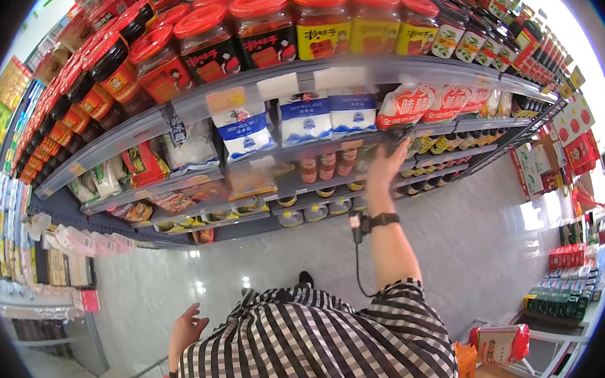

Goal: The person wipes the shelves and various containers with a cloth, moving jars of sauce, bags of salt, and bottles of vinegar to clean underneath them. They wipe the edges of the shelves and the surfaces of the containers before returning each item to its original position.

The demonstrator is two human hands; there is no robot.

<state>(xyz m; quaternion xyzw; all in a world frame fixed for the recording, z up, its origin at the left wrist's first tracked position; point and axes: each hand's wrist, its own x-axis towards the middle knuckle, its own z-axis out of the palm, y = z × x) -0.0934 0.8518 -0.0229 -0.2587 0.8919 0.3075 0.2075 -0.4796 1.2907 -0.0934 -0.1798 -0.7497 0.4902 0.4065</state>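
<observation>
My right hand (pixel 389 163) is stretched forward to the shelf rack, at a blurred dark item (pixel 396 136) by the shelf edge, just below the red and white seasoning bags (pixel 403 107). Whether the fingers hold that item cannot be told. A dark band with a cabled device (pixel 357 227) is on the right wrist. Low at the left, my left hand (pixel 190 327) hangs beside the checked shirt, fingers apart and nothing in it. Blue and white salt bags (pixel 305 117) stand left of my right hand, on the same shelf.
Red-lidded sauce jars (pixel 265 28) crowd the upper shelf (pixel 336 69). Lower shelves hold more jars (pixel 326 167) and packets. Pale tiled floor (pixel 288 250) lies between the rack and me. At the lower right, a red and white package (pixel 500 343) sits near a metal frame.
</observation>
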